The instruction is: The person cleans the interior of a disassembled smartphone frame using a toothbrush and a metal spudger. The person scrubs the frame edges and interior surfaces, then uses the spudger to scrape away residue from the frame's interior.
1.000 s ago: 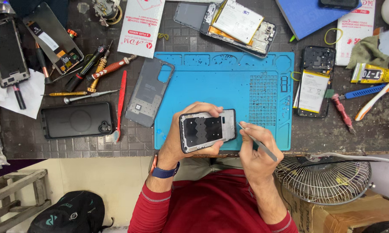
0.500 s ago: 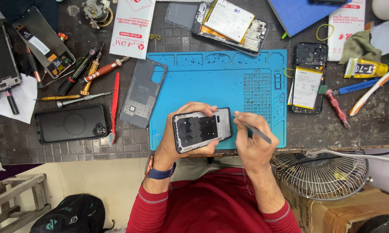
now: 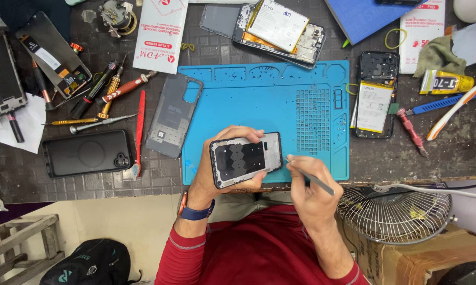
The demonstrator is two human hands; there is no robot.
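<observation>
My left hand is wrapped around a stripped phone frame, holding it above the near edge of the blue repair mat — inner side up. My right hand pinches thin tweezers — their tip just beside the frame's right end.

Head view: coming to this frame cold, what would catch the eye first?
First, the left hand gripping an opened phone frame over the near edge of the blue work mat, with the right hand holding a thin metal tool whose tip sits by the frame's right end. Next, the clutter around the mat: a grey back cover overlapping its left edge, screwdrivers further left, and a wire fan at lower right.
</observation>
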